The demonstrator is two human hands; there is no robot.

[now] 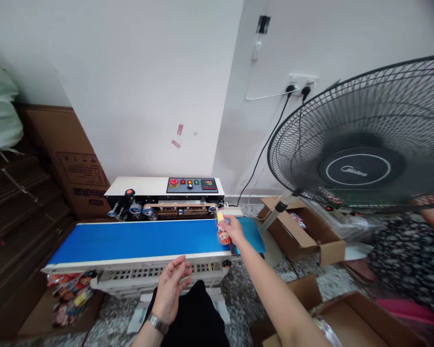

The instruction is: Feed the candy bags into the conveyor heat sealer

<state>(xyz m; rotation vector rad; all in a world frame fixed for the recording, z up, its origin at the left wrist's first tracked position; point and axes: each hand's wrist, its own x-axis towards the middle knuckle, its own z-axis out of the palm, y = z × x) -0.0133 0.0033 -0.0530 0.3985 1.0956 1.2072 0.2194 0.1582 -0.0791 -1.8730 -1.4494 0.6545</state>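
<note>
My right hand point(232, 228) reaches out over the right end of a blue conveyor belt point(137, 238) and holds a small printed packet point(223, 230) against the infeed of a band sealer machine point(166, 195). My left hand point(173, 284) hovers in front of the conveyor's white front edge, fingers spread and holding nothing, a watch on the wrist. The sealer has a control panel with a red button point(174, 182) on top.
A large standing fan point(361, 140) fills the right. Open cardboard boxes point(304, 236) sit on the floor to the right and near right. A pile of printed packets point(70, 294) lies below the conveyor's left end. Another person in patterned clothing point(405, 260) sits at far right.
</note>
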